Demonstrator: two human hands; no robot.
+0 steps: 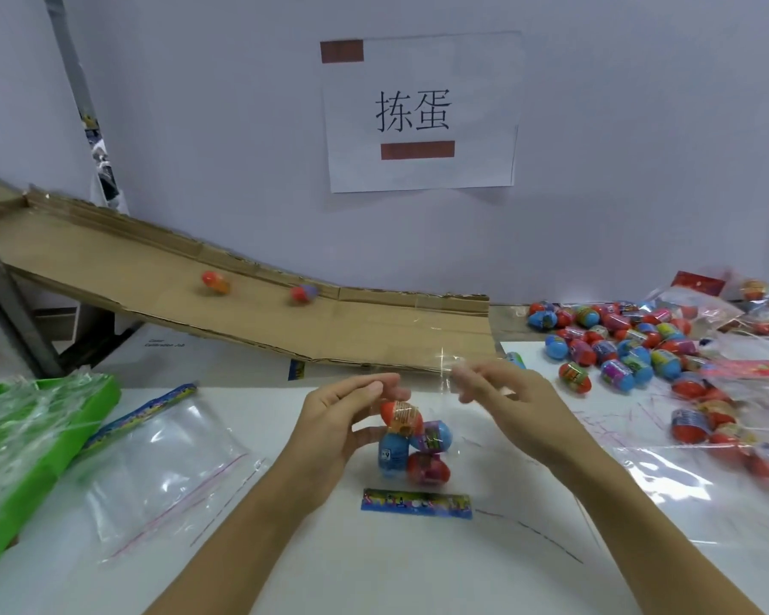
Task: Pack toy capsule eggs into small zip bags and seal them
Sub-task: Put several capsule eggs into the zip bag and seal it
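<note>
White tabletop, centre: one small clear plastic zip bag held upright, containing four plastic capsule eggs stacked in a cluster, an orange-red one on top, blue and purple-blue ones in the middle, a red one at the bottom. Left hand: fingers curled round the bag's left side at the top egg, gripping it. Right hand: blurred, fingers pinching the bag's upper right edge of clear film. Just below the bag, flat on the table: a blue printed cardboard strip. Left of the hands: several empty clear zip bags with red seal lines, lying flat, beside a green tray holding clear bags. Rear left: a sloping brown cardboard chute carrying two blurred eggs, one orange-red, one red and purple. Right: a loose heap of red, blue and pink capsule eggs, with filled clear bags of eggs near it. Wall behind: a white paper sign with black characters.
</note>
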